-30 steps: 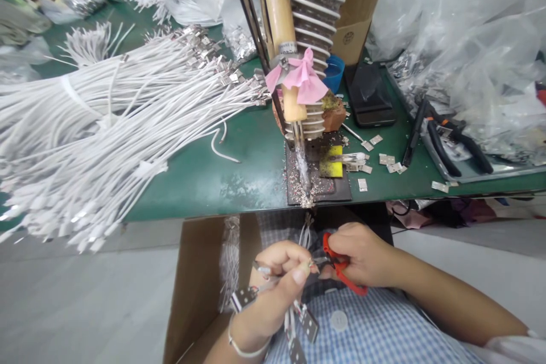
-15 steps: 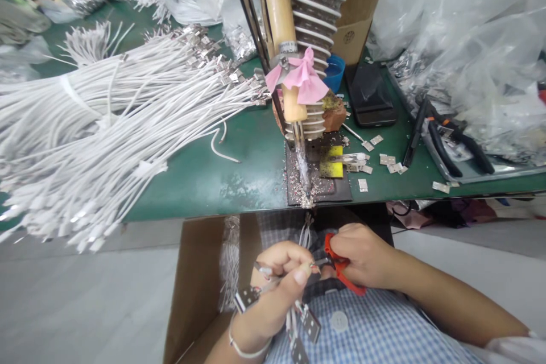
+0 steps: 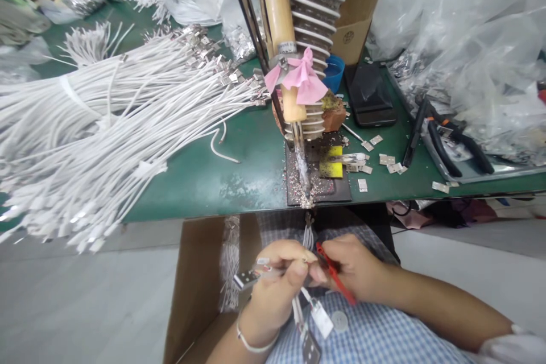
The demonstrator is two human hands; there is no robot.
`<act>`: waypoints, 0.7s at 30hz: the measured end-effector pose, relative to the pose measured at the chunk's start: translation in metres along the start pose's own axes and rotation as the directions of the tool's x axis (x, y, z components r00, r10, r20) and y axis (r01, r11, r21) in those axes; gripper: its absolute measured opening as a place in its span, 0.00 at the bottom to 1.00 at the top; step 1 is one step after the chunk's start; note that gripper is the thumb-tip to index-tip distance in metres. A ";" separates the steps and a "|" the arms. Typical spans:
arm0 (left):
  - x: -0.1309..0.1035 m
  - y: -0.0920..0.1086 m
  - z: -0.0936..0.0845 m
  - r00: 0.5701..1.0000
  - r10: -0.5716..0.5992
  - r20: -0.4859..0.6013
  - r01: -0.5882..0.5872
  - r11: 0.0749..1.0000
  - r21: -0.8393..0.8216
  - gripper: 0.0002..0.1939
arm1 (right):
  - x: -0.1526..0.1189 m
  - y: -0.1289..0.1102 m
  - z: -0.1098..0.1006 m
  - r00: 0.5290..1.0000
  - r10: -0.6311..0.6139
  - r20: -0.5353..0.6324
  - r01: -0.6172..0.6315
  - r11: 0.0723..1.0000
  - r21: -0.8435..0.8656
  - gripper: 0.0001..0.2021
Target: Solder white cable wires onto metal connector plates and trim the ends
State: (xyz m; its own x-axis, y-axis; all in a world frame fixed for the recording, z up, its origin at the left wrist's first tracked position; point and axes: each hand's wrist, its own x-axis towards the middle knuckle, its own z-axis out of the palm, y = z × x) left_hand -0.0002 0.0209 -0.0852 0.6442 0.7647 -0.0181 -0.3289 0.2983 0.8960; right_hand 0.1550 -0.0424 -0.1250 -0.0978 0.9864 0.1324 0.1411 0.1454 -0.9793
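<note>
My left hand (image 3: 279, 281) is closed in a pinch on thin white USB cables above my lap. A metal USB plug (image 3: 246, 278) sticks out to the left of my palm. Below the hand dangle a white-faced plug (image 3: 322, 318) and a dark plug (image 3: 311, 348). My right hand (image 3: 360, 270) is wrapped around red-handled scissors (image 3: 336, 276), turned nearly edge-on close to my left fingertips. Their blades are hidden. Just above both hands, more white cable ends (image 3: 307, 233) hang at the table edge, below the soldering iron's tip (image 3: 307, 192).
A wooden-handled soldering iron (image 3: 279, 5) is fixed over a dark pad (image 3: 294, 176). Bundled white cables (image 3: 128, 108) cover the left of the green table (image 3: 191, 187). Rightward are loose plugs (image 3: 387, 160), a phone (image 3: 371, 96), pliers (image 3: 443, 145) and plastic bags (image 3: 469, 40). A cardboard box (image 3: 194, 273) stands below.
The scissors have turned from showing their open handles to nearly edge-on, and my right hand has shifted slightly left and down. The dangling plugs have swung and turned.
</note>
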 end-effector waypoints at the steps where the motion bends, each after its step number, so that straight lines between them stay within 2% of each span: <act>1: 0.001 -0.001 0.001 1.000 0.006 -0.015 -0.006 1.000 0.010 0.08 | -0.001 -0.001 0.003 0.999 0.048 -0.003 -0.048 0.997 0.064 0.24; 3: 0.002 -0.003 0.003 0.999 0.024 -0.033 -0.025 1.000 -0.012 0.08 | -0.001 -0.003 0.008 0.997 0.075 -0.021 -0.072 0.989 0.127 0.26; 6: 0.003 -0.004 0.005 0.999 0.023 -0.046 -0.025 0.999 -0.042 0.08 | -0.002 -0.003 0.005 0.998 0.045 -0.036 -0.042 0.994 0.097 0.26; 10: 0.003 -0.001 0.004 0.999 0.021 -0.040 -0.021 1.000 0.018 0.07 | -0.001 -0.001 -0.010 0.998 -0.010 -0.067 0.008 1.000 -0.025 0.27; 14: 0.002 0.000 0.003 0.999 0.015 -0.035 -0.013 0.999 0.048 0.05 | 0.005 -0.006 -0.023 0.987 -0.137 -0.090 0.119 0.977 -0.178 0.29; 21: -0.002 0.000 0.002 0.997 -0.041 -0.060 0.047 0.995 0.089 0.05 | 0.005 0.000 -0.028 0.978 -0.209 0.007 0.198 0.917 -0.346 0.25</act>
State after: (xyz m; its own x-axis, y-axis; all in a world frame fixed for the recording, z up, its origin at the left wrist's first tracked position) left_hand -0.0001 0.0184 -0.0846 0.6147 0.7845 -0.0818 -0.2358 0.2817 0.9301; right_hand 0.1825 -0.0354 -0.1202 -0.1324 0.9337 0.3326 0.4507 0.3555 -0.8188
